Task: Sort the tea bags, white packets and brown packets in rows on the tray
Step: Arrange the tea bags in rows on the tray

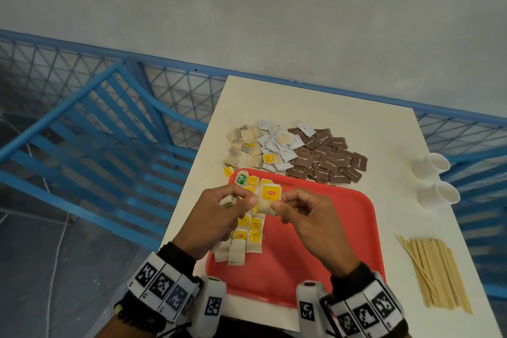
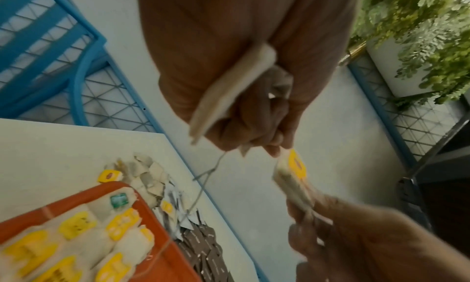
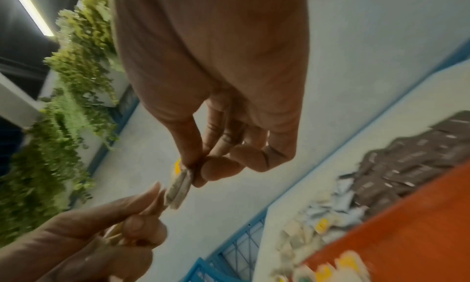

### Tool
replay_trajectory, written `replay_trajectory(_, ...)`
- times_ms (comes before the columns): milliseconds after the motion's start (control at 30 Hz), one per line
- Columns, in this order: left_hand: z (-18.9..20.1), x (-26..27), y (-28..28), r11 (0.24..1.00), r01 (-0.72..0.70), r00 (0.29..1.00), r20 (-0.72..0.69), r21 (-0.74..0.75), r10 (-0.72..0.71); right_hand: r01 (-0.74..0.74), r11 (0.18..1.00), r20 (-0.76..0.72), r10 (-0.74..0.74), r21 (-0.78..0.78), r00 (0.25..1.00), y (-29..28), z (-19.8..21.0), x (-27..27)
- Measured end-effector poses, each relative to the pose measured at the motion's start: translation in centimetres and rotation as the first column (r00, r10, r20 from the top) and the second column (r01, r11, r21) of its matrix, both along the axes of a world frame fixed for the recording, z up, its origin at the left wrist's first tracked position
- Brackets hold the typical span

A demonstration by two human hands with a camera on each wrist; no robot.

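Observation:
Over the red tray (image 1: 329,228), both hands hold one tea bag (image 1: 270,199) with a yellow tag. My right hand (image 1: 279,207) pinches its lower corner, as the right wrist view shows (image 3: 179,190). My left hand (image 1: 248,200) touches its other edge and also grips a second tea bag (image 2: 223,97) in the palm, with a string (image 2: 203,185) hanging down. Tea bags lie in rows (image 1: 248,230) on the tray's left side. Behind the tray are piles of tea bags (image 1: 244,148), white packets (image 1: 277,145) and brown packets (image 1: 326,159).
Two white paper cups (image 1: 433,164) lie on their sides at the table's right edge. A bundle of wooden stirrers (image 1: 436,274) lies to the right of the tray. A blue railing (image 1: 96,132) runs along the left and far sides of the white table (image 1: 384,132).

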State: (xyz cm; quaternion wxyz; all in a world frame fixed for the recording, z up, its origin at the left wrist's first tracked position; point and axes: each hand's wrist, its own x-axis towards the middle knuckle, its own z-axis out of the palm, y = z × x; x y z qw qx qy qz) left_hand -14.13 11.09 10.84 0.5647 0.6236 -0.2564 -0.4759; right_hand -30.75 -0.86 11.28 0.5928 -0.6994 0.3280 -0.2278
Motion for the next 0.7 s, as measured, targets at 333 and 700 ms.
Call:
replay_trajectory(333, -2.4, 2.4, 2.0, 0.939, -0.327, 0.839, -0.425, 0.108, 0.341, 0.047, 0.971, -0.503, 0.079, 0.234, 0.861, 4.5, -14.9, -1.6)
replay_trajectory(700, -2.9, 4.8, 2.0, 0.951, -0.286, 0.799, -0.518, 0.118, 0.305, 0.115, 0.992, -0.687, -0.119, -0.052, 0.716, 5.8, -16.0, 1.0)
